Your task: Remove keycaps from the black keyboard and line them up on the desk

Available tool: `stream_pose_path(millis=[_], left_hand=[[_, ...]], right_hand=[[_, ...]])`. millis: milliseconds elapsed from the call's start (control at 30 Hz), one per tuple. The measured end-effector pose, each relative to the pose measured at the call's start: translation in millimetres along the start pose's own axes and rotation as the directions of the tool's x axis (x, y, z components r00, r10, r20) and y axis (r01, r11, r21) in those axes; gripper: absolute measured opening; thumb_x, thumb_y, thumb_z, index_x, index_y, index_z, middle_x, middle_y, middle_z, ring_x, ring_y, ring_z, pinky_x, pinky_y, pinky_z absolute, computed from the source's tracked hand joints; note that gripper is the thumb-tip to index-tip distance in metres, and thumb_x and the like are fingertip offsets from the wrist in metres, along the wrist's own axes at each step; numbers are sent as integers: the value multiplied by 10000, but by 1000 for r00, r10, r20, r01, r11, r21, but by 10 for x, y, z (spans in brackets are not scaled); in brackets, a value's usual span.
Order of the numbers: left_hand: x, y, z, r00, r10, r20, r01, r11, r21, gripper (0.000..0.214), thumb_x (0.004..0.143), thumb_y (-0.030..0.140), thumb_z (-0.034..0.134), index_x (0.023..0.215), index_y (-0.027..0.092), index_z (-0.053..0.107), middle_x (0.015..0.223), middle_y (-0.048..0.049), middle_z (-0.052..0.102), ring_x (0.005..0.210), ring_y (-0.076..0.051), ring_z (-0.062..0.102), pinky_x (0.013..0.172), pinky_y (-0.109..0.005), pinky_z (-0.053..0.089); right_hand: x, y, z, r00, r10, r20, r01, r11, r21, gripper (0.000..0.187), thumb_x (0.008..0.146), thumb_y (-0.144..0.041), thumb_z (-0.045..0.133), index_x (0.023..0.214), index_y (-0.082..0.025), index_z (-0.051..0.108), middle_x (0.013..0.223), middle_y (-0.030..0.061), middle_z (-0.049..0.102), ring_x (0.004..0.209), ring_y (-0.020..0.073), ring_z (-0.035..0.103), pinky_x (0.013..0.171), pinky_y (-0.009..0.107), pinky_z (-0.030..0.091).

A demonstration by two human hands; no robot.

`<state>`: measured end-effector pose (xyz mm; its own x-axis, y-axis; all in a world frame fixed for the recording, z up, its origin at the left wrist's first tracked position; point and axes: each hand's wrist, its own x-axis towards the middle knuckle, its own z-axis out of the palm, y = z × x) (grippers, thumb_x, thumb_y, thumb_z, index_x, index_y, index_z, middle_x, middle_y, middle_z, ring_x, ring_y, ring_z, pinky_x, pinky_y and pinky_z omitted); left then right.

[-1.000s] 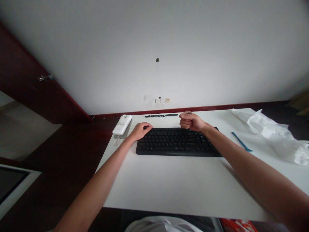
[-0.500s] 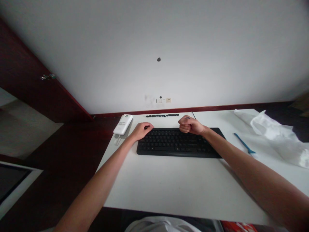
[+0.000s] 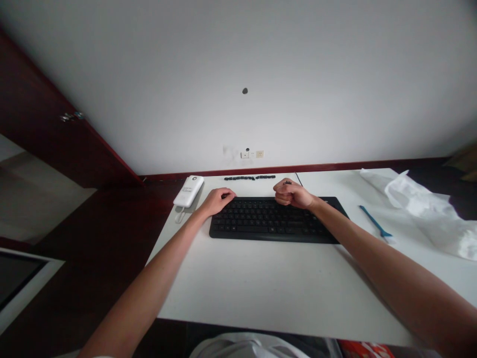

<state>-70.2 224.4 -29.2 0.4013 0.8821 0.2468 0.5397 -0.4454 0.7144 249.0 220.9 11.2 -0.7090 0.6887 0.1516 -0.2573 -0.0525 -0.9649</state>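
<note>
A black keyboard (image 3: pixel 272 221) lies across the middle of a white table (image 3: pixel 268 283). My left hand (image 3: pixel 217 199) rests palm down on the keyboard's far left corner, fingers curled over the edge. Over the keyboard's far edge, near its middle, my right hand (image 3: pixel 290 193) is closed in a fist, with a small dark object poking out at the top; what it is cannot be told. A row of small black keycaps (image 3: pixel 249 177) lies on the table just beyond the keyboard.
A white power bank (image 3: pixel 188 191) with a cord sits at the table's far left corner. To the right lie a blue tool (image 3: pixel 374 222) and crumpled white plastic (image 3: pixel 425 209). A white wall with outlets rises behind; dark floor on the left.
My right fist has drifted slightly left and nearer the keyboard's far edge. The left hand stays on the keyboard corner. The view has shifted a little.
</note>
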Motion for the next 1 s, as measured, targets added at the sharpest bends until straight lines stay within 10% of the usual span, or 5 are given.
stream_pose_path(millis=[1000], left_hand=[[-3,25,7,1000,-13,-10,13,1000,-13,275,968,393,571,915,193,752,985,-41,778,953,-211,711,899,-315,523]], right_hand=[[31,75,29,997,69,-26,-72,988,-134,440,842,-262,648,526,-221,345,481,-80,272,417,60,226,418,256,132]])
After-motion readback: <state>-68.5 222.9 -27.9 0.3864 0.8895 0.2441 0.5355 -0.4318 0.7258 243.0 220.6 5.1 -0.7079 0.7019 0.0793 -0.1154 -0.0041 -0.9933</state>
